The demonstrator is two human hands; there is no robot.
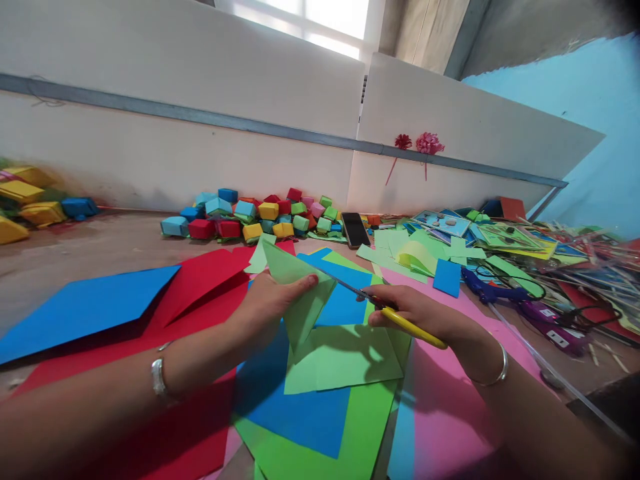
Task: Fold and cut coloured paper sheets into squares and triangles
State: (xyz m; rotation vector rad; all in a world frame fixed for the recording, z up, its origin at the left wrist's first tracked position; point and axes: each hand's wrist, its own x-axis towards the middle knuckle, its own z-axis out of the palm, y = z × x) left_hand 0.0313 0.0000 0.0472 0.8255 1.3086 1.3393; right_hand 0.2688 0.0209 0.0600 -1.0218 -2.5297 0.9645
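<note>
My left hand (pixel 273 297) pinches a folded piece of light green paper (pixel 307 310), raised above the table with the thumb on top. Yellow-handled scissors (pixel 407 325) are in my right hand (pixel 415 307), their blades pointing left toward the green paper's right edge. Whether the blades are cutting into it I cannot tell. Under both hands lies another light green sheet (pixel 350 360), on top of blue paper (pixel 295 407) and a brighter green sheet (pixel 373 420).
Small folded paper boxes (pixel 230 229) line the wall, beside a phone (pixel 355 230). Red paper (pixel 200 347) spreads left, pink paper (pixel 450 393) right. A purple-and-blue glue gun (pixel 495 290) and green scraps (pixel 425 250) lie right. Two paper flowers (pixel 429 143) hang on the rail.
</note>
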